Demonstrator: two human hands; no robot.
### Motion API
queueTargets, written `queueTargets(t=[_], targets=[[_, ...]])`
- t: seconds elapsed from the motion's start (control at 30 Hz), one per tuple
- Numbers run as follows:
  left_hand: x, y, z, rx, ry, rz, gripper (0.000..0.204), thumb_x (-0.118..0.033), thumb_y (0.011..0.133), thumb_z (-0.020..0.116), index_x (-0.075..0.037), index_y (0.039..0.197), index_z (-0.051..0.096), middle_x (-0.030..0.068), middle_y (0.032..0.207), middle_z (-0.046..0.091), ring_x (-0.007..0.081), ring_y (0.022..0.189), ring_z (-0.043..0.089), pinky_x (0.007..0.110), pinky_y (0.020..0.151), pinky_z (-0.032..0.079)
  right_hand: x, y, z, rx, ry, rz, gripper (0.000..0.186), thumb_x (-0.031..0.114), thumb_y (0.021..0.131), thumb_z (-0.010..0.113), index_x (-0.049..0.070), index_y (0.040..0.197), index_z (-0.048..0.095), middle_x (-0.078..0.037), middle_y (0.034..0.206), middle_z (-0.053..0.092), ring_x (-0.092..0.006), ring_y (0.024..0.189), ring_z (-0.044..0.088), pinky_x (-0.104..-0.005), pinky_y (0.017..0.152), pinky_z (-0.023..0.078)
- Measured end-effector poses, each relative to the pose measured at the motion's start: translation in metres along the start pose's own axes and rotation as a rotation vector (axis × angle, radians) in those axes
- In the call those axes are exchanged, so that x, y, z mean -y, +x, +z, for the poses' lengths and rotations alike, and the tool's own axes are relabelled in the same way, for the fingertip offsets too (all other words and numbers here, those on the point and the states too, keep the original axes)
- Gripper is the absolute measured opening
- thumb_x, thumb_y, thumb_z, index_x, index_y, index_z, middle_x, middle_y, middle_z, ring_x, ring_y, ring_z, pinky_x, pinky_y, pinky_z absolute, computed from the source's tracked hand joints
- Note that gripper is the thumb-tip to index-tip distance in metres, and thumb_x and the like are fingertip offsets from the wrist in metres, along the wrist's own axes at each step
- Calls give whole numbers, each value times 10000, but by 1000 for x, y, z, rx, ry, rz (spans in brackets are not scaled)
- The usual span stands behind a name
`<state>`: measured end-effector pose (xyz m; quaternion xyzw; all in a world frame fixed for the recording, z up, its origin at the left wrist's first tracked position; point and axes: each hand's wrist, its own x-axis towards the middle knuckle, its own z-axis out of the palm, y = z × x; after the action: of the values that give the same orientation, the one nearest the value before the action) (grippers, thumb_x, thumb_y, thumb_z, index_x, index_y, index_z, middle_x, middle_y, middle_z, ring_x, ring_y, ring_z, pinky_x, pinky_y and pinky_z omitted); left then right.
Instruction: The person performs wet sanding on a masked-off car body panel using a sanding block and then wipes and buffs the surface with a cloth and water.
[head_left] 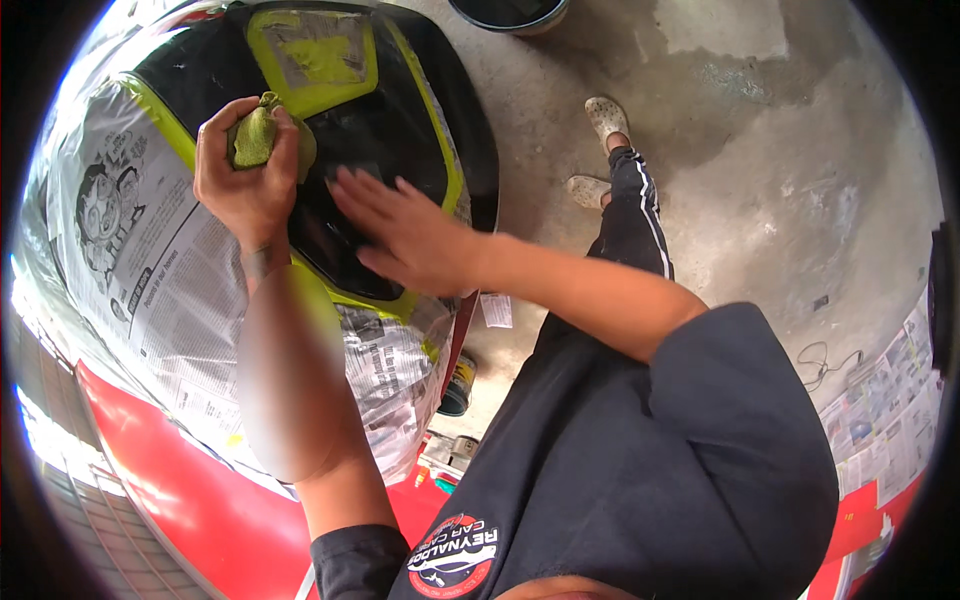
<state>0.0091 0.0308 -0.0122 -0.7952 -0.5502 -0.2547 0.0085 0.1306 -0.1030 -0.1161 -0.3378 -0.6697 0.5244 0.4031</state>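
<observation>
My left hand (248,180) is closed round a bunched green cloth (254,138), held over a glossy black car body panel (400,130). My right hand (415,235) lies flat with fingers stretched, its fingertips on or just above the panel, beside the cloth. What is under its palm is hidden. Yellow-green masking tape (434,95) runs along the panel's edges and frames a covered recess (318,55) at its far end. Newspaper sheets (150,240) cover the bodywork to the left and on the near side.
A dark bucket (512,12) stands on the concrete floor (740,170) at the far side. Below the panel's near corner sits a can-like container (459,385). Red bodywork (190,480) shows at lower left. A thin cable (828,362) and more newspaper (885,405) lie to the right.
</observation>
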Motion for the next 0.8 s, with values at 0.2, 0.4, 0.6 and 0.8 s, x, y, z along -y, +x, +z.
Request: queueTargets(t=[0.2,0.4,0.6,0.8], targets=[[-1,2,6,10,-54,-16,249,-141,732,790,-57,950,704,55,869,692,176,772,672,307,745,530,-24,40,-10,-62,-63,-9,730,328,955,502,26,1547,198,-179,1620,190,-371,1478,235,-603,1139,255],[-8,1,-3,20,12,-5,245,-117,761,792,-48,978,702,52,895,705,148,803,669,288,767,532,-20,43,-8,-64,68,27,704,306,967,464,21,1547,186,-176,1619,194,-358,1480,235,-620,1153,222],[-7,2,2,54,10,-21,240,-115,789,796,-40,997,702,52,931,724,131,854,676,275,804,533,-59,59,-10,-138,47,229,680,282,944,484,36,1533,252,-161,1606,244,-342,1473,263,-606,1150,243],[-9,-1,-2,46,-15,-43,246,-122,786,802,-45,999,705,50,938,723,133,863,673,277,816,529,-47,54,-19,-112,8,31,676,244,908,518,40,1513,297,-151,1586,288,-310,1472,274,-619,1133,270]])
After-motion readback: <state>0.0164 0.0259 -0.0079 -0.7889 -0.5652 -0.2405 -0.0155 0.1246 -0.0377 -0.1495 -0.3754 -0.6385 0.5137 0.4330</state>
